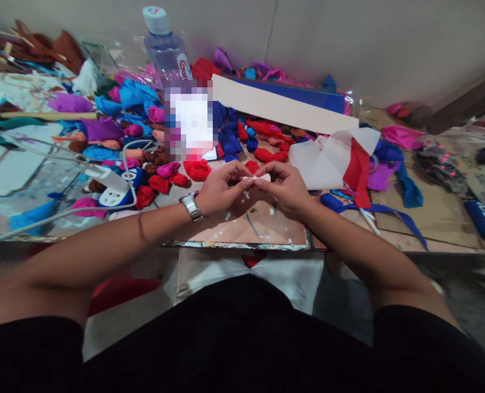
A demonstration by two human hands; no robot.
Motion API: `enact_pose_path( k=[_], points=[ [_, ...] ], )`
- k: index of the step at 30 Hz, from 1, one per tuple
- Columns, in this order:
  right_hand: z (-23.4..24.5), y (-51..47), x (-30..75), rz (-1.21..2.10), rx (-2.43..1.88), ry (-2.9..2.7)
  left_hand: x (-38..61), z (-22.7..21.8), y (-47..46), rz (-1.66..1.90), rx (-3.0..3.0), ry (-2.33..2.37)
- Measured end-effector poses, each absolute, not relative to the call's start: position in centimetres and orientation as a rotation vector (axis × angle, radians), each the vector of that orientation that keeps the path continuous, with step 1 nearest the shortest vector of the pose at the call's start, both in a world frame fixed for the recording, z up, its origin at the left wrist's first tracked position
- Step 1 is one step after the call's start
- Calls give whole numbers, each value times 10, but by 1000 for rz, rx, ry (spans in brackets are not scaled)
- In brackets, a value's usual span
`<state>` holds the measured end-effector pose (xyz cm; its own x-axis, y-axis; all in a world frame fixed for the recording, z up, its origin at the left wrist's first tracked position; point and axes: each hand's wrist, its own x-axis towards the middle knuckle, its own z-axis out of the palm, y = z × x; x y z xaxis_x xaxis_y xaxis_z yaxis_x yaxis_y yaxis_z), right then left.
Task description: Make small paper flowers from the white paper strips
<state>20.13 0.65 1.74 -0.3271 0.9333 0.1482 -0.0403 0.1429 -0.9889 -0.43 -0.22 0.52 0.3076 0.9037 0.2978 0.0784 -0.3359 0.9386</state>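
Observation:
Both hands meet over the front part of the worktable, pinching a small white piece (262,178) that looks like fabric or paper. My left hand (221,188), with a metal watch (192,206) on the wrist, has thumb and fingertips closed on its left end. On the other end, the thumb and fingers of my right hand (285,185) are pressed together. Fingertips hide much of the piece. Red twisted fabric bits (197,170) lie just beyond the hands. To the right rests a translucent white sheet (318,161) with a red strip (357,169) over it.
A water bottle (164,52) stands at the back, near a blurred bright screen (191,123). A long cream board (283,105) lies behind the hands. At left are a power strip (117,191), a cable (62,218) and colourful fabric bundles (138,95).

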Motion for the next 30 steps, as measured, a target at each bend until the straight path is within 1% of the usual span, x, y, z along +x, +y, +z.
enact_pose_path(
  k=[5,11,16,23,30],
  points=[
    [16,7,202,1291,-892,-1541,-3,5,-5,1102,1650,870],
    [14,7,202,1225,-881,-1556,-1,1,-5,1174,1637,857],
    [14,9,204,1057,-877,-1604,-1,4,-3,1215,1590,852],
    [19,6,206,910,-822,-1733,-1,4,-2,1209,1501,864],
    [17,6,207,887,-809,-1770,-1,4,-1,1214,1484,871]
  ],
)
